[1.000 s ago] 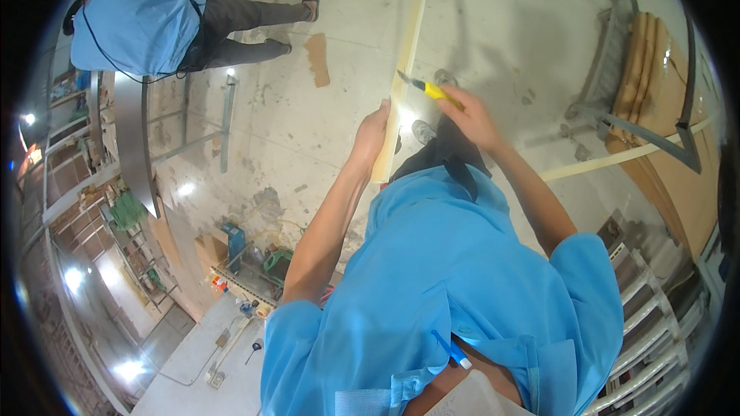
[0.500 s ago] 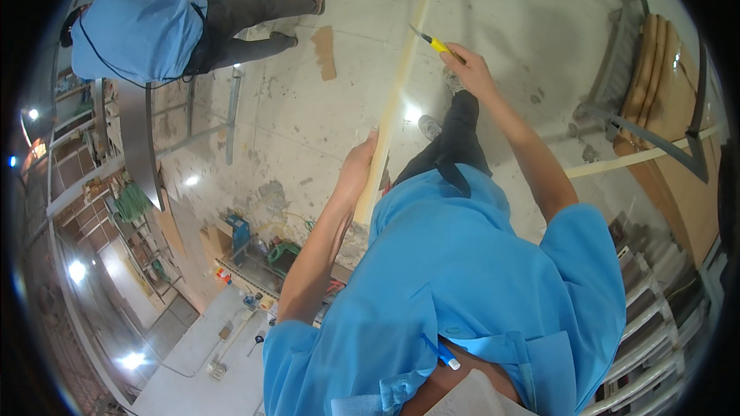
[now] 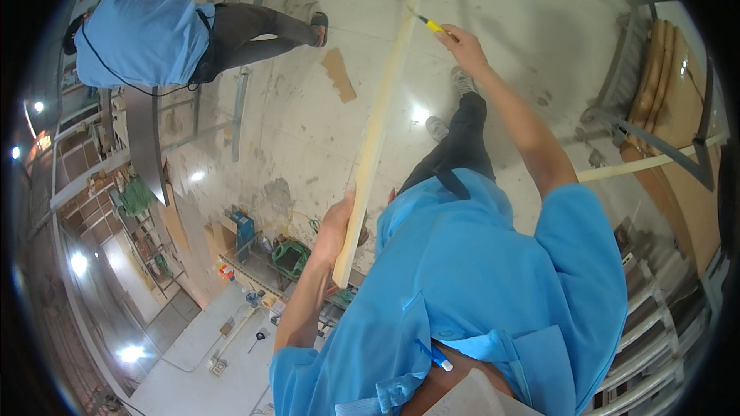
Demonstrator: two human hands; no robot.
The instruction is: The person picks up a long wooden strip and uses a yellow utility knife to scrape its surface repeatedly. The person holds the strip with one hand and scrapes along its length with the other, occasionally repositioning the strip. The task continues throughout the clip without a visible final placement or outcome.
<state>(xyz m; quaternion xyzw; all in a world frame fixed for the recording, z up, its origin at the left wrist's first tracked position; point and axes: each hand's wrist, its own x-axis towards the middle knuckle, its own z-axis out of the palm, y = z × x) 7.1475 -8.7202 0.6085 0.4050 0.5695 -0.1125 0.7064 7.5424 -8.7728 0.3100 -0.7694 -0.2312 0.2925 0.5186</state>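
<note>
A long, pale yellow strip (image 3: 378, 123) runs from the far edge of the view down toward my left side. My left hand (image 3: 336, 223) is closed around it close to its near end, with some fingers hidden behind it. In my right hand (image 3: 464, 47) is a yellow utility knife (image 3: 433, 26), its dark, narrow blade pointing away to the left. The blade tip overlaps the strip's far part in the view; whether it touches I cannot tell.
At the far left a person in a blue shirt (image 3: 146, 34) bends over metal frames. A torn cardboard piece (image 3: 338, 75) lies on the floor. Brown padded rolls (image 3: 654, 77) stand in a dark metal frame at right. A white table (image 3: 193, 354) stands near left.
My left hand and the strip's near end have moved nearer and to the left. My right hand with the knife has shifted slightly farther away. The other person's legs have changed position.
</note>
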